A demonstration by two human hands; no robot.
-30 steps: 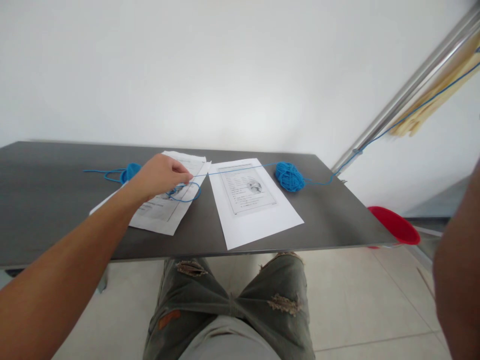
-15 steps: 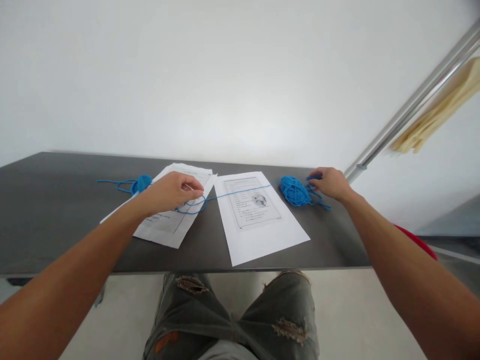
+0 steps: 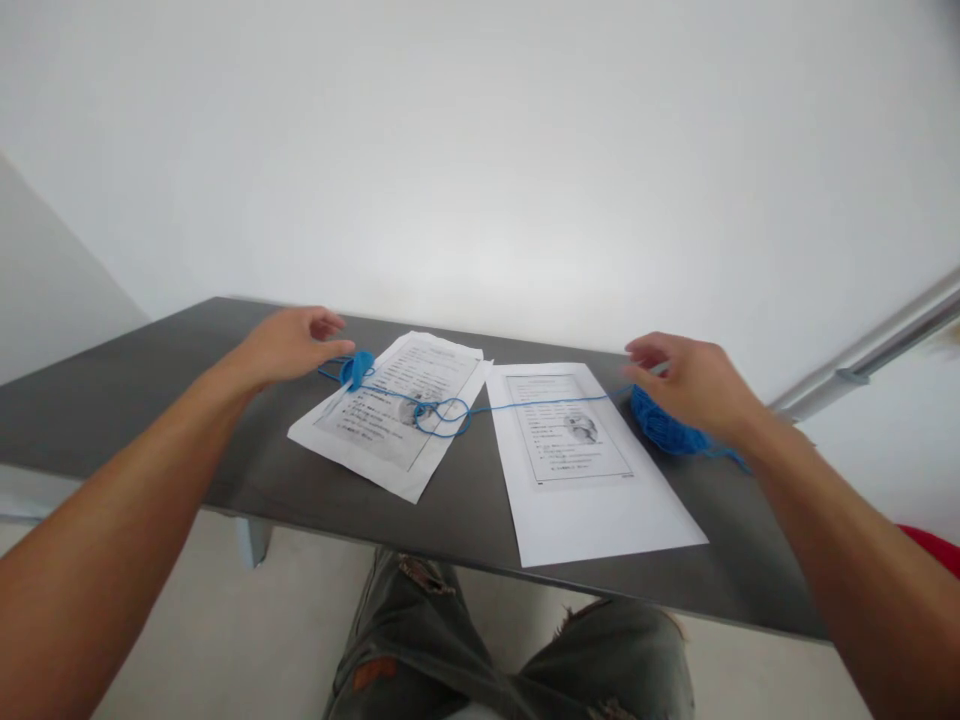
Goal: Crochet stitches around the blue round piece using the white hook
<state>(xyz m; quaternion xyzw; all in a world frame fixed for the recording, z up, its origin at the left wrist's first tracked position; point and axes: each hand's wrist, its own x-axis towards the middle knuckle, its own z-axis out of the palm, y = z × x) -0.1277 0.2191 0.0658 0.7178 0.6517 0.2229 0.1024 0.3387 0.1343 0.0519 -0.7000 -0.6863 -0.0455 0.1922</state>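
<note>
My left hand (image 3: pixel 296 345) hovers with its fingers apart beside a small blue yarn bundle (image 3: pixel 357 369), which lies at the left edge of some printed sheets (image 3: pixel 375 455). Above the larger ball of blue yarn (image 3: pixel 664 425) is my right hand (image 3: pixel 686 385), fingers loosely spread and slightly blurred, hiding part of the ball. A blue strand (image 3: pixel 525 404) runs from the ball across a second printed sheet (image 3: pixel 600 520) to the small bundle. Loose loops of yarn (image 3: pixel 450 418) lie along it on the left sheets.
The dark table (image 3: pixel 247 460) stands against a white wall (image 3: pixel 480 170). A metal rail (image 3: pixel 900 350) slopes along the right side, and a red edge (image 3: pixel 930 548) shows low at the right. My legs (image 3: pixel 450 650) are under the table's front edge.
My left hand has left the loops on the paper and moved left to the small bundle. My right hand has shifted from the ball's right side to above it. The view has turned left.
</note>
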